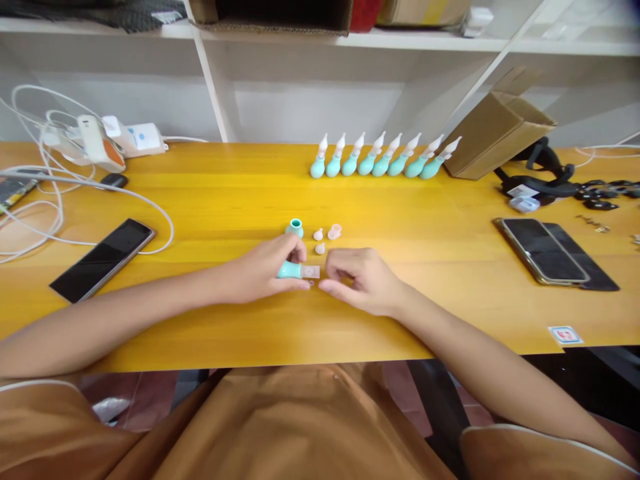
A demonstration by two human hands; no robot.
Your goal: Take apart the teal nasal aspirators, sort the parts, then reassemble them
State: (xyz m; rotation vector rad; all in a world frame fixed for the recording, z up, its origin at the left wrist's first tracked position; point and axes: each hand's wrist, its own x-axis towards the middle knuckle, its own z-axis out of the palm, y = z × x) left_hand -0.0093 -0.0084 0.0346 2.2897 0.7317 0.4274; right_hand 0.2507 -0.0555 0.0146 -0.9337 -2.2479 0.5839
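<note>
My left hand [273, 270] is closed around a teal nasal aspirator bulb [289, 270] lying sideways, with a clear tube piece [311, 272] pointing right from its neck. Just right of the tube's end is my right hand [367, 280], its fingers curled toward the thumb; whatever they may hold is hidden. A small clear ring [311, 283] lies by my left thumb tip. Behind my left hand stands another teal bulb [295, 228] with its open mouth up. Beside it are two small whitish tips [319, 235] and a pale pink cap-like piece [335, 232].
Assembled nasal aspirators [367, 163] stand in a row at the back, by a cardboard box [497, 127]. A phone [103, 260] and white cables [165, 213] lie left. Another phone [545, 250] and black straps [540, 180] lie right. Shelving [320, 100] rises behind.
</note>
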